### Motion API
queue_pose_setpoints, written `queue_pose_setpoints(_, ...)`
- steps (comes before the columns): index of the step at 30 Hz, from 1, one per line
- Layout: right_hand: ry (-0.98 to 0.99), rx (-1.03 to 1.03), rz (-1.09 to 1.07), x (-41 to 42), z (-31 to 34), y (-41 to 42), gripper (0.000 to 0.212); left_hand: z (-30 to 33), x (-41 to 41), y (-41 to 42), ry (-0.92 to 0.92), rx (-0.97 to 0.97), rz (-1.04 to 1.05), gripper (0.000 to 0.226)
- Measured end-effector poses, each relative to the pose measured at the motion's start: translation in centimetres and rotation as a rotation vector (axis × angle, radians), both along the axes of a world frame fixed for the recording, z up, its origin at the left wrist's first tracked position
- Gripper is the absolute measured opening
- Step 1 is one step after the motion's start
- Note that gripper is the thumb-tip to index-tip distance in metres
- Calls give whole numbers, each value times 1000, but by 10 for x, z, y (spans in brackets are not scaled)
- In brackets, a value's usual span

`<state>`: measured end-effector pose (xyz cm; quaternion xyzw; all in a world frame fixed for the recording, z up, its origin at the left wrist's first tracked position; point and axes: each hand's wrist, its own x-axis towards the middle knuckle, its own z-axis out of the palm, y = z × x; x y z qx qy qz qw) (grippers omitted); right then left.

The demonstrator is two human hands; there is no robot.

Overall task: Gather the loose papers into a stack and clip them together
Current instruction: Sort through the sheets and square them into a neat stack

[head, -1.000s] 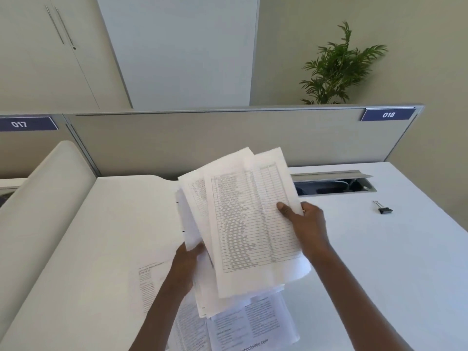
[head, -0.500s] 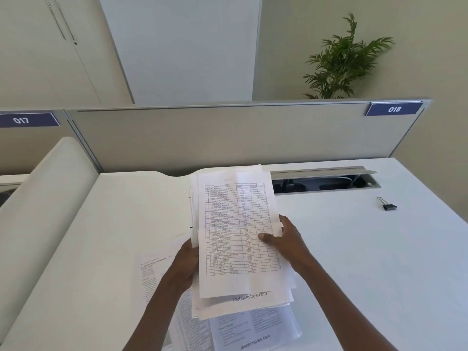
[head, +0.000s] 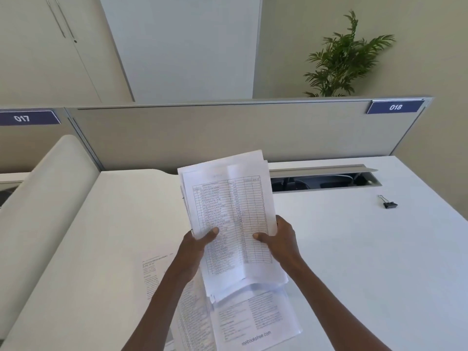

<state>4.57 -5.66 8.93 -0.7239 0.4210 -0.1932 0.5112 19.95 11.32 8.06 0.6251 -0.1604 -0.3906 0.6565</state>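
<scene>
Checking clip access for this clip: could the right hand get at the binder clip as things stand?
Probably not yet: the right hand grips the held stack together with the left hand. The binder clip lies alone on the desk to its right, with nothing between.

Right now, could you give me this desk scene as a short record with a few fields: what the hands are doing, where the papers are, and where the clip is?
left hand: left hand grips the held stack's left edge, thumb on top
right hand: right hand grips its right edge, thumb on top
held stack: held stack, a table sheet on top, edges roughly even
loose papers: loose papers lie on the desk under the arms
binder clip: binder clip, black, alone on the desk to the right, untouched
stage: not yet clipped
</scene>
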Motion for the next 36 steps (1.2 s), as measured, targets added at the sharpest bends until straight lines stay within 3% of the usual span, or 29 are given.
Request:
queue_pose_setpoints(2, -26, -5, 4, 2, 4, 2, 40, 3, -2, 0, -31, -34, 5, 35)
queue_pose_setpoints(9, -86, 197, -2, 3, 15, -2, 27, 3, 4, 16, 33, -73, 76, 25)
queue_pose_setpoints(12, 4, 251, -83, -1, 1, -8, 33, -2, 8, 29, 19, -59, 83, 35)
queue_pose_setpoints(15, 233, 121, -96, -13, -29, -13, 40, -11, 18, 47, 40, -29, 96, 39)
queue_pose_setpoints(20, 651, -32, 52, -31, -61, 0, 79, -25, 30, 72, 69, -2, 160, 40)
queue_pose_setpoints(24, 756, -170, 34, -27, -71, 21, 88, -30, 34, 83, 53, 3, 225, 36)
queue_pose_setpoints(28, 874, -330, 15, -18, -73, 33, 82, -35, 34, 88, 54, 24, 245, 37)
queue_pose_setpoints(36, 851, -181, -45, -6, -78, 27, 77, -37, 34, 96, 47, 53, 229, 35)
